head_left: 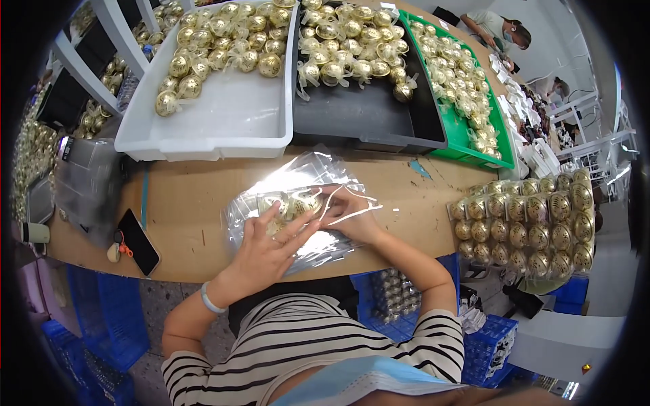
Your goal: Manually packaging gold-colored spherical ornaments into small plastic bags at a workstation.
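Observation:
In front of me on the table lies a clear plastic pack [298, 200] with a few gold ornament balls in it. Shiny clear plastic sheets or bags [288, 177] spread around and beneath it, glaring in the light. My left hand [266, 245] lies over the pack's near left part, fingers stretched and spread on its top. On the right side my right hand [353, 215] has its fingers bent round the pack's edge. White streaks, perhaps glare or folded plastic edges, cross the right fingers. Part of the pack is hidden under both hands.
Behind the work spot stand a white tray [210, 145], a black tray [369, 141] and a green tray [467, 154], all holding gold balls with ribbons. Stacked clear packs of gold balls [525, 223] stand right. A black phone [140, 245] lies left, by a blurred stack of clear plastic [91, 183].

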The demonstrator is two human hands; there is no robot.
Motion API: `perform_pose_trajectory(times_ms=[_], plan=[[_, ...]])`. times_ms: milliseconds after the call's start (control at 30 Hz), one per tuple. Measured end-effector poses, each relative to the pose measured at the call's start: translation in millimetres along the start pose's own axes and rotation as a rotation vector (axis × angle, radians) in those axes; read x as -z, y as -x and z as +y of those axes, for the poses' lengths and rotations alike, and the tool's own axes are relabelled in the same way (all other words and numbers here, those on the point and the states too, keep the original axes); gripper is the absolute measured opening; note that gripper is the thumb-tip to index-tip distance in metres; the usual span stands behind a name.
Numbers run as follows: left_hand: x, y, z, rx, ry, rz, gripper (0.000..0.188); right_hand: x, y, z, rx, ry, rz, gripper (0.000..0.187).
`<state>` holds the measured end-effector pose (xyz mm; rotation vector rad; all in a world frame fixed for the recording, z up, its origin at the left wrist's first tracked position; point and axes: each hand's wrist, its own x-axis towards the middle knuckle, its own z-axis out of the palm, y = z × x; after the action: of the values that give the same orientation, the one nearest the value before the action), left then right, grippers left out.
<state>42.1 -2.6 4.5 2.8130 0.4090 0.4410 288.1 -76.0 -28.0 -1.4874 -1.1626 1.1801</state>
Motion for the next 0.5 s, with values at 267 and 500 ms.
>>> perform_pose_trajectory(times_ms=[267, 500], plan=[[7.0, -4.5, 1.2, -0.013, -0.086, -0.054, 0.071, 165.0, -1.9, -56.3, -0.008, 0.43, -0.309, 0.037], [8.1, -3.7, 2.4, 0.012, -0.033, -0.085, 0.075, 222.4, -217.8, -58.2, 0.375, 1.613, 0.063, 0.076]])
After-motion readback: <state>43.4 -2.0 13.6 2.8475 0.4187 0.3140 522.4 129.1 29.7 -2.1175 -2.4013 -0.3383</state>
